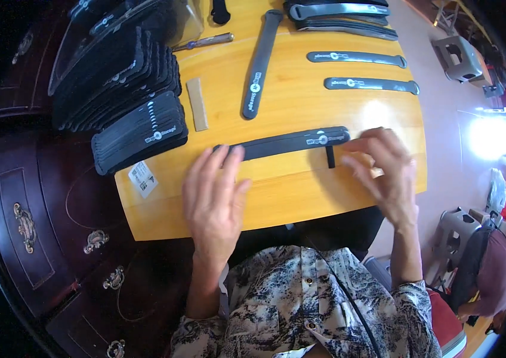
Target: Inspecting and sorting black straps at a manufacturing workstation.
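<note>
A black strap (292, 143) with white printing lies crosswise on the yellow wooden table, its printed end to the right. My left hand (214, 200) is open, fingers stretched out, with the fingertips at the strap's left end. Whether they press on it I cannot tell. Beyond the strap's right end, my right hand (387, 170) is open, its thumb and curved fingers apart, with nothing visible between them. A short, narrow black piece (330, 157) sticks out from under the strap near that end.
One strap (259, 71) lies lengthwise farther back; two more straps (357, 58) (372, 85) lie at right. Strap stacks (342, 27) (139, 134) (116, 77) stand at back right and left. Also present: a tan strip (197, 104), a screwdriver-like tool (205, 42), a white label (143, 179) and dark drawers (26, 232).
</note>
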The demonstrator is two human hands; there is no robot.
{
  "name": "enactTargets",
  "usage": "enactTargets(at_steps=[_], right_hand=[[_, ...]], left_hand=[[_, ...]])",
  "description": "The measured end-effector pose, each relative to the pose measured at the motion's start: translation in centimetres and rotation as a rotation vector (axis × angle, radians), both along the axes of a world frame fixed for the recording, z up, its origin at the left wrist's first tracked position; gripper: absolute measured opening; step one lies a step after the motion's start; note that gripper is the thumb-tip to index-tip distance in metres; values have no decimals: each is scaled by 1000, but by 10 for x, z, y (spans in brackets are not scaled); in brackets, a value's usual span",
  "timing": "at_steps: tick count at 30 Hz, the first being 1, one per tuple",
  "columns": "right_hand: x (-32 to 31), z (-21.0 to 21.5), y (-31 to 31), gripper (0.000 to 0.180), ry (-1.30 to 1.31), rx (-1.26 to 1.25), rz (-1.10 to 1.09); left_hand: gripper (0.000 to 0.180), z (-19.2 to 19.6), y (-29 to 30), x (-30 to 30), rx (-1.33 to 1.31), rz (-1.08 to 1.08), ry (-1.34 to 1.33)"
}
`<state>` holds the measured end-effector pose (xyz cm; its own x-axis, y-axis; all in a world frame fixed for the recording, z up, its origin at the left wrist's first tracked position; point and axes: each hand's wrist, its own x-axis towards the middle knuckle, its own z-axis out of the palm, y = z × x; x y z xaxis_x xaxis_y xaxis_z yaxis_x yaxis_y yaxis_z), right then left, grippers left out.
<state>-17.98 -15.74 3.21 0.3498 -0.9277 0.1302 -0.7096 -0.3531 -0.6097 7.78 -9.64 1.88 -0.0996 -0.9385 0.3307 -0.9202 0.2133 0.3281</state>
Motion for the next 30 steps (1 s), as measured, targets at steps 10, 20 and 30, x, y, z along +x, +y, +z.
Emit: enactTargets(at_steps=[10, 20, 30], right_hand=[[11, -30, -9, 71, 293, -66, 417], [-1, -28, -15, 71, 354, -14, 472], [-51, -32, -66, 42, 284, -194, -17]], left_hand=[[62, -12, -17, -17, 402, -237, -142], [62, -10, -21, -25, 421, -247, -168], [56, -5, -17, -26, 408, -216, -168]])
